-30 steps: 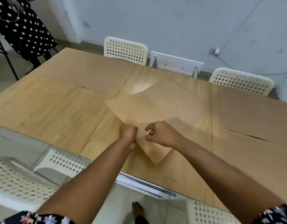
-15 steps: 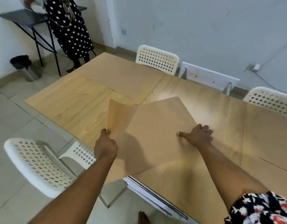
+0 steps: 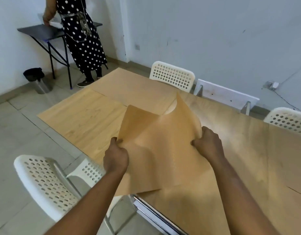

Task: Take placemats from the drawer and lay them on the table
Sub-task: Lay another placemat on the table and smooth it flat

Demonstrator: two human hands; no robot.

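Note:
A thin tan placemat [image 3: 161,150] is lifted off the wooden table [image 3: 239,143], its far corner curled upward. My left hand [image 3: 115,158] pinches its left edge and my right hand [image 3: 209,145] grips its right edge. Two placemats lie flat on the table: one at the left [image 3: 88,114] and one at the far side [image 3: 134,89]. More tan mats [image 3: 288,160] cover the right part of the table. No drawer is in view.
White perforated chairs stand at the near left [image 3: 44,182], far side [image 3: 173,75] and far right [image 3: 287,119]. A person in a polka-dot dress [image 3: 82,34] stands by a black side table [image 3: 43,31]. A metal bin [image 3: 37,80] sits on the floor.
My right hand went from pressing flat on the placemat to gripping its right edge. The mat rose off the table and its far corner curled up. The view swung left.

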